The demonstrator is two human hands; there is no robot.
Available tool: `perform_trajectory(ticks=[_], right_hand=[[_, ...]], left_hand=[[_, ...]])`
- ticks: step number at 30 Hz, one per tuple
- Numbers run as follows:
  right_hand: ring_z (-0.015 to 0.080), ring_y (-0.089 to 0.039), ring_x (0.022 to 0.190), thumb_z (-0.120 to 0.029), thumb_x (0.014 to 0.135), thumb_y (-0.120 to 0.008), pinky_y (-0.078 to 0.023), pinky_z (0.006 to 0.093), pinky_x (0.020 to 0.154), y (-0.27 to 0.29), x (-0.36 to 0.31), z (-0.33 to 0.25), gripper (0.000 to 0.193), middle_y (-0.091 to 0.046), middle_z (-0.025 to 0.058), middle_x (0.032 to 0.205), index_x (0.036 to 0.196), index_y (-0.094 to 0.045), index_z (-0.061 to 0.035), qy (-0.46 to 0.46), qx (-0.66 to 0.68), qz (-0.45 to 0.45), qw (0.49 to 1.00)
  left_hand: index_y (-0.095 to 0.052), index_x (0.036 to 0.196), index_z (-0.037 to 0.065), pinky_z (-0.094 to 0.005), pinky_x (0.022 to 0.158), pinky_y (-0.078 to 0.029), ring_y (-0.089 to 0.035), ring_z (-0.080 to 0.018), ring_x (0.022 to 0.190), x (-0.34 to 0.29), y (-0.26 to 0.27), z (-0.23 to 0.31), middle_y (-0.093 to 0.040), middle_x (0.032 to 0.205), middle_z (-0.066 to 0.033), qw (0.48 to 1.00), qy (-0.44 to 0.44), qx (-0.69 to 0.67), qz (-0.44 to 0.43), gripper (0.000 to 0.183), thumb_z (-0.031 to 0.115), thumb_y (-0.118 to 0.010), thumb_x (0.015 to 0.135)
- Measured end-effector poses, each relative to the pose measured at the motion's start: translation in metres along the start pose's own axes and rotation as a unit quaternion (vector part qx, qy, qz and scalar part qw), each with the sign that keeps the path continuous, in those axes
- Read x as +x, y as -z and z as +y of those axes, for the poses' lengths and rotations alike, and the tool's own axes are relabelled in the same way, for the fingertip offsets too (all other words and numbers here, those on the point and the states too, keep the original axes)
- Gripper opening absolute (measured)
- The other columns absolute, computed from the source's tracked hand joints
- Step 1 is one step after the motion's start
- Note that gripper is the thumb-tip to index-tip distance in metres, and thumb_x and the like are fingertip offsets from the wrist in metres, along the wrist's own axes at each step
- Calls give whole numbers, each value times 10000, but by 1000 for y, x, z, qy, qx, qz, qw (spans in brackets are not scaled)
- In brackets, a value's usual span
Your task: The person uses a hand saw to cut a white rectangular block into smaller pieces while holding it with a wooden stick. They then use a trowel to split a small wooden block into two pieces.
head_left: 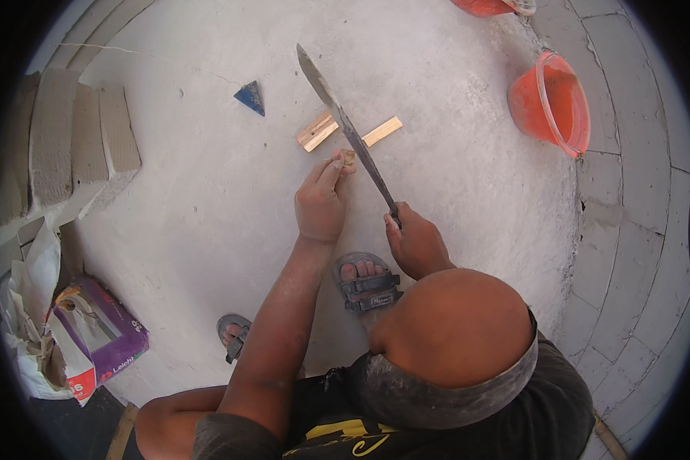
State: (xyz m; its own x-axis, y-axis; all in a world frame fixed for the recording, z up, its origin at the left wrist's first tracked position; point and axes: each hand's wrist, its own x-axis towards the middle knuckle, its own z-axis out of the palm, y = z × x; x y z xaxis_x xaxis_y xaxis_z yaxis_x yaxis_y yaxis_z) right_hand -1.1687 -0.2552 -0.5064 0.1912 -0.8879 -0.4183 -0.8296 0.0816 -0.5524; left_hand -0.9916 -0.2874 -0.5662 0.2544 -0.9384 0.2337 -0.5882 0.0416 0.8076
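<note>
My right hand (pixel 420 244) is closed round the handle of a machete (pixel 352 134). Its long dark blade slants up and to the left, passing over the floor. Between the fingertips of my left hand (pixel 320 203) is a small wood piece (pixel 348 158), partly covered by the fingers and just left of the blade. Beyond it, a short grooved wood block (pixel 317 132) lies left of the blade. On the blade's other side is a light wood strip (pixel 384 131), its near end close to or under the blade; I cannot tell whether they touch.
A blue triangular piece (pixel 251 98) lies farther off, with a thin string near it. An orange bucket (pixel 525 107) stands at right, another bucket (pixel 483 7) beyond. Grey blocks (pixel 52 138) are stacked at left, above a torn purple-and-white bag (pixel 123 341). My sandalled feet (pixel 366 284) are close by.
</note>
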Motion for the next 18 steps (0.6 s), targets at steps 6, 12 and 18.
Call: perform_trajectory(ticks=[6,12,18], right_hand=[[451,-659,873,-275,1002,-523,-519,536,765,-3,0,-2,294,-676,232,966,1166,-545,-31,-3,-2,-4,1000],[454,-657,868,-267,996,-534,-520,534,755,0,2,-3,276,-669,232,967,1150,-546,-38,-15,-24,-32,999],[453,-656,853,-263,998,-533,-522,533,743,-11,-5,1,263,-663,223,960,1152,-535,-50,-17,0,7,1000]], left_hand=[[-705,1012,-7,-353,688,-583,-721,-281,844,1,-1,1,-723,994,-134,999,-27,2,30,143,39,-675,880],[-708,1040,-4,-339,708,-591,-728,-266,856,-1,-1,2,-725,1020,-127,1000,-10,-6,13,183,4,-678,860],[-709,1032,-7,-324,722,-600,-734,-248,874,-4,-5,3,-728,1034,-129,999,-25,-12,31,196,-25,-685,838]])
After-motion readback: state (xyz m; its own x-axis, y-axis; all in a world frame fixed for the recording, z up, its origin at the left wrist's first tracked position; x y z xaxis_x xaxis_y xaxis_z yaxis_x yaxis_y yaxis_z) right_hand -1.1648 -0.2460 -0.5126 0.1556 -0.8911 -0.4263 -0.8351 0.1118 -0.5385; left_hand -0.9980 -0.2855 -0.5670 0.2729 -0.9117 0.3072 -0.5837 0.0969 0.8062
